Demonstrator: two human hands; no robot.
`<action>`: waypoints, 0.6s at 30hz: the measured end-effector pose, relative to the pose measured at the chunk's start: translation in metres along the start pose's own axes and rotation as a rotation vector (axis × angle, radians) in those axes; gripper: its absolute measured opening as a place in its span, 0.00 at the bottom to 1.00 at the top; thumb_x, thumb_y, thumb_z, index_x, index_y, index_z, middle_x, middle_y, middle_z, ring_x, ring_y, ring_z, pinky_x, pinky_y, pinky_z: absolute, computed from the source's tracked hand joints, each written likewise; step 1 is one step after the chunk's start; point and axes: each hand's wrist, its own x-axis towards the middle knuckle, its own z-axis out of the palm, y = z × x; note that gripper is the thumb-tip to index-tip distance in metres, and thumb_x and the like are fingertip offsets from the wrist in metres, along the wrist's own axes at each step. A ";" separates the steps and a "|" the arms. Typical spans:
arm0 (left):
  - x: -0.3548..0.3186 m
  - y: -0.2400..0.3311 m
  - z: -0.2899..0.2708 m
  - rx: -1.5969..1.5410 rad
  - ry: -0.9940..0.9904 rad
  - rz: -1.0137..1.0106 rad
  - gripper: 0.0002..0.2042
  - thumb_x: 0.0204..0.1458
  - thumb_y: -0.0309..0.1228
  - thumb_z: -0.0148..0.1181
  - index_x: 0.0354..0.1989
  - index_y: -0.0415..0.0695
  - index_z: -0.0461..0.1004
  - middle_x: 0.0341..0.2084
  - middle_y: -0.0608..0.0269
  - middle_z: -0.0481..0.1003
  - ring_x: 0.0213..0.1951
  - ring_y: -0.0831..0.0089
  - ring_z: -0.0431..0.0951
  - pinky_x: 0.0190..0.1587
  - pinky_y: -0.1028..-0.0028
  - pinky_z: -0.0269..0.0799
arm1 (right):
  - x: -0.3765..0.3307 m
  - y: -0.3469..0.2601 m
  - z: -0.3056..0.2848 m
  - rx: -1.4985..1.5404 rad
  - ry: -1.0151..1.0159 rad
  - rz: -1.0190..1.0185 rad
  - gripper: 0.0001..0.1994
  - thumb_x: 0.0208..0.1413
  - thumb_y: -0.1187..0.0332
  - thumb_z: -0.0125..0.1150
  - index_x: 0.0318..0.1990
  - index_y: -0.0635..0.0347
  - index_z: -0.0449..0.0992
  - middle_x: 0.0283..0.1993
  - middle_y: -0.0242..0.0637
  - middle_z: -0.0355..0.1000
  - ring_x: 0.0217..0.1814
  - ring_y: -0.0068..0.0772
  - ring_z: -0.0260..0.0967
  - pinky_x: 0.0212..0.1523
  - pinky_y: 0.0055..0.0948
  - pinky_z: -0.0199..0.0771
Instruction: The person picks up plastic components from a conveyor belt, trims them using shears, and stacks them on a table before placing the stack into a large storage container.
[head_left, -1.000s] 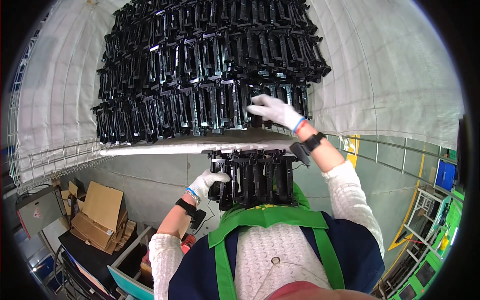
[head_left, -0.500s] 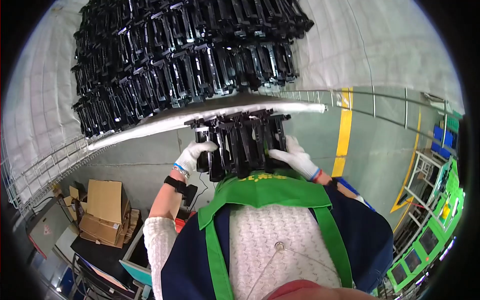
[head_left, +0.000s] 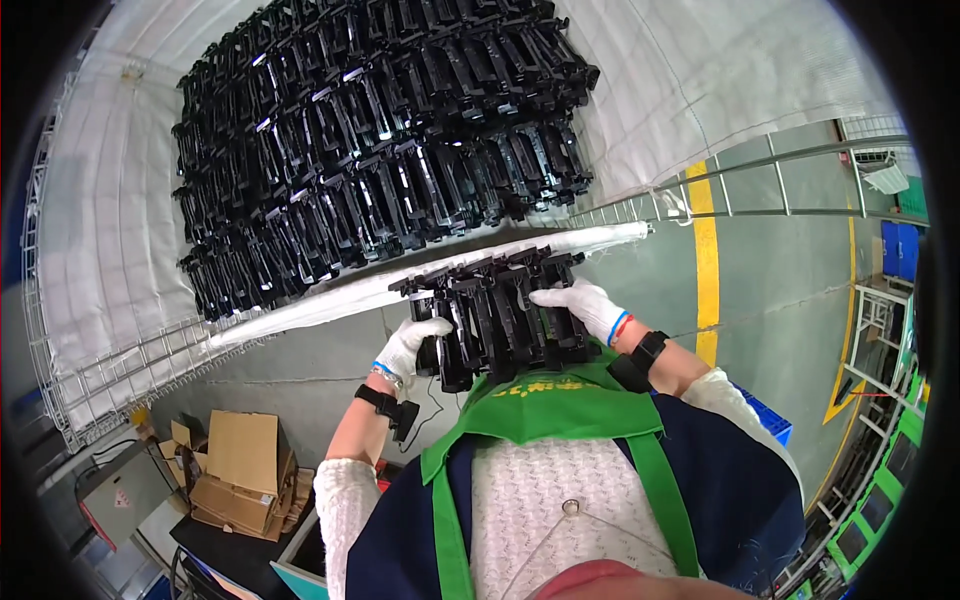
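Between my two white-gloved hands I hold a row of several long black plastic parts (head_left: pixel 497 318), pressed side by side against the front of my green apron. My left hand (head_left: pixel 408 345) closes on the row's left end, thumb on top. At its right end my right hand (head_left: pixel 585 306) grips the other side, thumb laid over the top. The fingers under the parts are hidden. Just beyond them, a white-lined wire cage (head_left: pixel 100 250) holds many similar black parts (head_left: pixel 380 150) stacked in dense rows. The cage's padded white front edge (head_left: pixel 330 313) runs close to the held row.
Cardboard pieces (head_left: pixel 240 465) and a grey box (head_left: pixel 120 495) stand at lower left. A yellow floor line (head_left: pixel 707 270) runs along the right. Farther right are a blue bin (head_left: pixel 898 247), a white metal frame (head_left: pixel 880 320) and green panels (head_left: pixel 880 490).
The view has shifted, so the cage and its contents sit lower in it. Both hands still hold the row of black parts. My right hand's thumb lies farther over the top, and its forearm shows more.
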 end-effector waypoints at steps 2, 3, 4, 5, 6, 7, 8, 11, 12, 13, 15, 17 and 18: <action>-0.011 0.006 0.016 0.035 -0.040 0.060 0.15 0.49 0.27 0.70 0.47 0.38 0.83 0.36 0.59 0.85 0.36 0.67 0.87 0.44 0.65 0.85 | -0.011 0.003 0.003 0.065 -0.012 -0.019 0.23 0.55 0.63 0.79 0.54 0.63 0.80 0.46 0.34 0.82 0.44 0.24 0.79 0.51 0.30 0.80; -0.013 0.005 0.018 0.047 -0.057 0.090 0.15 0.48 0.28 0.71 0.45 0.39 0.84 0.35 0.60 0.85 0.35 0.69 0.86 0.44 0.67 0.84 | -0.022 0.001 0.005 0.054 0.018 -0.044 0.22 0.55 0.64 0.79 0.54 0.63 0.80 0.46 0.33 0.82 0.43 0.24 0.79 0.51 0.29 0.80; -0.012 0.002 0.015 0.044 -0.057 0.085 0.15 0.48 0.28 0.71 0.45 0.39 0.84 0.35 0.60 0.85 0.35 0.69 0.86 0.44 0.67 0.84 | -0.036 -0.003 0.007 0.044 0.049 -0.069 0.21 0.54 0.65 0.79 0.54 0.63 0.81 0.46 0.33 0.82 0.43 0.25 0.79 0.50 0.29 0.80; -0.012 -0.001 0.009 0.140 -0.049 0.138 0.15 0.48 0.28 0.72 0.45 0.39 0.84 0.36 0.61 0.85 0.36 0.70 0.86 0.44 0.68 0.83 | -0.048 -0.009 0.009 0.033 0.079 -0.095 0.21 0.54 0.66 0.79 0.53 0.63 0.81 0.45 0.33 0.82 0.43 0.25 0.79 0.50 0.28 0.80; -0.013 -0.003 0.004 0.236 -0.040 0.191 0.15 0.47 0.28 0.72 0.45 0.39 0.84 0.36 0.61 0.85 0.36 0.71 0.85 0.44 0.69 0.82 | -0.058 -0.016 0.011 0.033 0.079 -0.094 0.21 0.54 0.66 0.79 0.53 0.63 0.81 0.45 0.33 0.82 0.43 0.25 0.79 0.50 0.28 0.80; -0.014 -0.007 0.001 0.330 -0.034 0.243 0.16 0.47 0.28 0.73 0.45 0.39 0.84 0.36 0.62 0.85 0.36 0.72 0.85 0.44 0.70 0.82 | -0.072 -0.023 0.012 -0.023 0.117 -0.117 0.20 0.54 0.67 0.78 0.53 0.62 0.81 0.45 0.32 0.82 0.44 0.24 0.79 0.51 0.28 0.80; -0.025 -0.001 0.016 0.329 -0.040 0.236 0.16 0.47 0.28 0.73 0.45 0.39 0.84 0.36 0.62 0.85 0.36 0.72 0.85 0.44 0.70 0.82 | -0.083 -0.027 0.010 -0.078 0.159 -0.139 0.19 0.55 0.68 0.77 0.53 0.62 0.81 0.45 0.32 0.82 0.44 0.24 0.79 0.51 0.28 0.79; -0.072 0.038 0.075 0.318 -0.023 0.367 0.16 0.49 0.28 0.74 0.46 0.38 0.83 0.36 0.62 0.85 0.37 0.72 0.84 0.45 0.71 0.81 | -0.094 -0.025 -0.012 -0.205 0.260 -0.227 0.18 0.56 0.68 0.76 0.52 0.61 0.82 0.45 0.31 0.82 0.46 0.23 0.78 0.51 0.28 0.79; -0.074 0.048 0.083 0.320 -0.027 0.381 0.16 0.49 0.28 0.74 0.46 0.38 0.83 0.36 0.62 0.85 0.37 0.72 0.84 0.45 0.71 0.81 | -0.091 -0.027 -0.022 -0.272 0.302 -0.291 0.17 0.56 0.68 0.75 0.52 0.60 0.82 0.45 0.30 0.82 0.46 0.23 0.78 0.51 0.28 0.79; -0.073 0.062 0.090 0.404 -0.014 0.462 0.16 0.48 0.29 0.75 0.46 0.41 0.83 0.36 0.65 0.84 0.36 0.75 0.82 0.45 0.71 0.80 | -0.090 -0.033 -0.028 -0.339 0.344 -0.357 0.16 0.57 0.68 0.74 0.52 0.60 0.83 0.45 0.30 0.82 0.47 0.23 0.78 0.51 0.28 0.79; -0.069 0.091 0.100 0.499 0.004 0.554 0.16 0.47 0.30 0.75 0.45 0.43 0.84 0.36 0.67 0.84 0.36 0.77 0.81 0.46 0.72 0.78 | -0.088 -0.066 -0.026 -0.197 0.231 -0.444 0.16 0.57 0.67 0.74 0.52 0.59 0.83 0.45 0.30 0.83 0.47 0.23 0.78 0.52 0.28 0.79; -0.064 0.122 0.112 0.612 0.139 0.608 0.17 0.45 0.32 0.76 0.45 0.44 0.84 0.35 0.69 0.82 0.34 0.77 0.79 0.44 0.71 0.78 | -0.078 -0.099 -0.029 -0.060 0.120 -0.531 0.15 0.58 0.67 0.73 0.52 0.59 0.84 0.44 0.30 0.83 0.47 0.23 0.78 0.53 0.28 0.79; -0.058 0.135 0.118 0.618 0.139 0.626 0.17 0.45 0.32 0.76 0.45 0.44 0.84 0.35 0.69 0.82 0.34 0.77 0.79 0.44 0.71 0.78 | -0.065 -0.112 -0.034 -0.029 0.058 -0.558 0.15 0.58 0.67 0.73 0.52 0.59 0.84 0.44 0.31 0.83 0.45 0.24 0.79 0.51 0.28 0.80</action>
